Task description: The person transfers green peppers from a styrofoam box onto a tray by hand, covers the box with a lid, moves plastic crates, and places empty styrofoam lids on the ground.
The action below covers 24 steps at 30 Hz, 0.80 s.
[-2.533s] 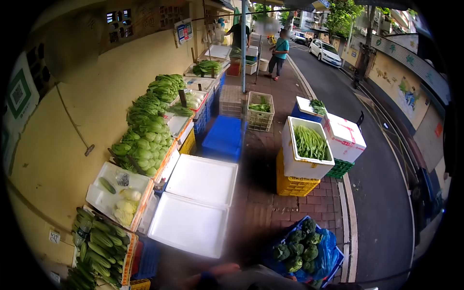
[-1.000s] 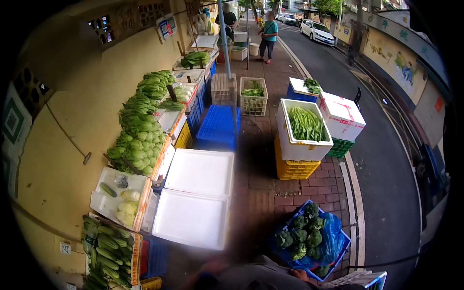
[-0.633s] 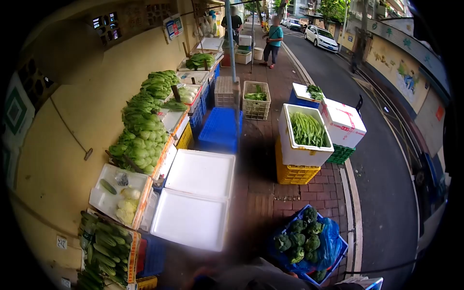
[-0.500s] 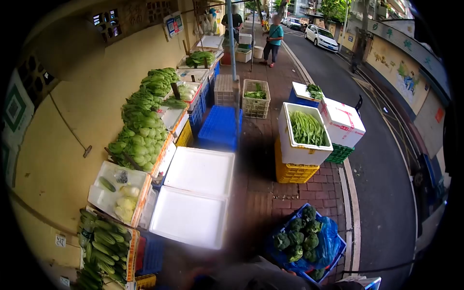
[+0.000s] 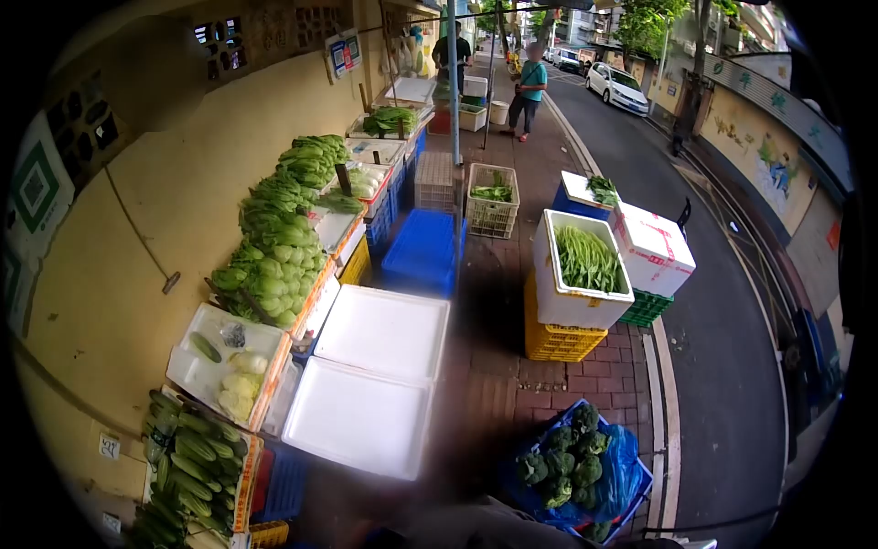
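Neither of my hands shows; only blurred dark clothing appears at the bottom edge. Closest to me on the right, a blue crate (image 5: 631,499) holds several heads of broccoli (image 5: 560,462) beside a crumpled blue plastic bag (image 5: 620,471). To the left lie two white foam trays, a near one (image 5: 358,416) and a farther one (image 5: 384,331), with nothing in them. Cucumbers (image 5: 194,462) fill a box at the lower left. Behind it, a white foam box (image 5: 197,357) carries one cucumber and some pale cabbages (image 5: 240,384).
Leafy greens (image 5: 274,265) are piled along the yellow wall (image 5: 119,274). A foam box of long green vegetables (image 5: 585,261) sits on yellow crates (image 5: 558,343). Farther off are a blue crate lid (image 5: 422,242), a beige crate (image 5: 494,220), a person in teal (image 5: 532,82) and a white car (image 5: 617,87).
The whole view has tilted slightly, so the distant stalls and crates sit a little lower and to the right. The person in teal stays near the same spot.
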Available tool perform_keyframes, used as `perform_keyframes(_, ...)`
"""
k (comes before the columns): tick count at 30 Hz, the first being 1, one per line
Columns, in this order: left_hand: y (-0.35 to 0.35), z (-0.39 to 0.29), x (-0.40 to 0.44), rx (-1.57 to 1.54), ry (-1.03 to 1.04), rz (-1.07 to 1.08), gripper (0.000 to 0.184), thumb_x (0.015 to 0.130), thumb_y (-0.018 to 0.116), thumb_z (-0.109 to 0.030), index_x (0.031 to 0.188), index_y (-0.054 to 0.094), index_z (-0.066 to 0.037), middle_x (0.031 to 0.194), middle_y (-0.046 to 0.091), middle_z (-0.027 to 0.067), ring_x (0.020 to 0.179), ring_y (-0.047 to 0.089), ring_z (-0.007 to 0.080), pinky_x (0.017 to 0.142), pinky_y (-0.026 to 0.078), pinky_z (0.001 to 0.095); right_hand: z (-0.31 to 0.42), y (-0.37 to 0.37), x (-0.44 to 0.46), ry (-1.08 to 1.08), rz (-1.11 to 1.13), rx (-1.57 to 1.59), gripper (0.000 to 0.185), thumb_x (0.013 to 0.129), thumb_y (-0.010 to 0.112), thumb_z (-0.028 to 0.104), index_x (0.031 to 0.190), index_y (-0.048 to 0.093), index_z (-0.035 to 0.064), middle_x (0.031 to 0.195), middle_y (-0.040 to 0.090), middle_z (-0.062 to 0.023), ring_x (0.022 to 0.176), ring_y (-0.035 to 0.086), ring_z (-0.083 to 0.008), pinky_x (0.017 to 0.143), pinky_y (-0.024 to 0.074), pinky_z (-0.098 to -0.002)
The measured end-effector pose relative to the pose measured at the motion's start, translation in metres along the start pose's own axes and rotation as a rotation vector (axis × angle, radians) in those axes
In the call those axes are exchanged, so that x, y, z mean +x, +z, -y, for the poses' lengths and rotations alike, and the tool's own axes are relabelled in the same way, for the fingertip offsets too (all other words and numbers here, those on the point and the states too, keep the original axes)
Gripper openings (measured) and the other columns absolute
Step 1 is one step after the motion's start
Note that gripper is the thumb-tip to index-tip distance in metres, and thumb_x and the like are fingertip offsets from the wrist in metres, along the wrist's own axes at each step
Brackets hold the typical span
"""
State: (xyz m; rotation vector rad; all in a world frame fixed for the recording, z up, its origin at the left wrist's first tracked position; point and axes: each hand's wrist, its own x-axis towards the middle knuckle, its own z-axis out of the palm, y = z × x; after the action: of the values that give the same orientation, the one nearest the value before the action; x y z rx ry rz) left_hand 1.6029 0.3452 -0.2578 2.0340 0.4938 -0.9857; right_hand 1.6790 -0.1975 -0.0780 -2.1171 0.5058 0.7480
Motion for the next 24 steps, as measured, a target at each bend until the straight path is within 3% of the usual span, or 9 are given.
perform_keyframes(17, 0.0, 0.037, -0.052, -0.042, -0.01, -0.067, 0.054, 0.087, 0.064, -0.056, 0.092, 0.074, -0.003, 0.08, 0.071, 0.012, 0.078, 0.067, 0.0199, 0.075, 0.052, 0.0363, -0.031, 0.047, 0.0, -0.25, 0.066, 0.019, 0.039, 0.091, 0.054, 0.035, 0.113, 0.061, 0.0033, 0.101, 0.067, -0.0198, 0.096, 0.063, -0.0383, 0.081, 0.0508, -0.0441)
perform_keyframes(21, 0.0, 0.037, -0.062, 0.029, -0.052, -0.281, 0.049, 0.092, 0.061, -0.048, 0.092, 0.071, 0.0, 0.081, 0.069, 0.0153, 0.078, 0.066, 0.0219, 0.075, 0.051, 0.0392, -0.05, 0.065, -0.003, -0.354, 0.101, 0.107, 0.04, 0.091, 0.054, 0.034, 0.115, 0.06, 0.0035, 0.104, 0.067, -0.0203, 0.097, 0.063, -0.0394, 0.082, 0.051, -0.0443)
perform_keyframes(22, 0.0, 0.045, -0.06, -0.12, -0.091, -0.192, 0.046, 0.093, 0.06, -0.048, 0.096, 0.071, -0.003, 0.085, 0.069, 0.0161, 0.079, 0.066, 0.0254, 0.074, 0.05, 0.0411, -0.051, 0.066, -0.006, -0.391, 0.109, 0.146, 0.04, 0.091, 0.054, 0.034, 0.116, 0.06, 0.0036, 0.104, 0.067, -0.0204, 0.098, 0.063, -0.0397, 0.082, 0.051, -0.0444)
perform_keyframes(23, 0.0, 0.051, -0.057, 0.007, 0.043, -0.182, 0.045, 0.093, 0.059, -0.048, 0.097, 0.071, -0.004, 0.085, 0.068, 0.016, 0.079, 0.065, 0.0262, 0.074, 0.049, 0.0415, -0.051, 0.067, -0.005, -0.401, 0.106, 0.135, 0.04, 0.091, 0.054, 0.034, 0.117, 0.06, 0.0037, 0.105, 0.068, -0.0206, 0.098, 0.063, -0.04, 0.082, 0.051, -0.0445)
perform_keyframes(24, 0.006, 0.067, -0.051, 0.134, 0.176, -0.161, 0.044, 0.093, 0.059, -0.048, 0.097, 0.071, -0.006, 0.084, 0.068, 0.016, 0.079, 0.065, 0.0271, 0.073, 0.049, 0.0419, -0.029, 0.058, -0.015, -0.348, 0.061, -0.04, 0.036, 0.092, 0.049, 0.032, 0.106, 0.063, 0.0018, 0.098, 0.067, -0.0242, 0.096, 0.061, -0.0448, 0.082, 0.0499, -0.0485)
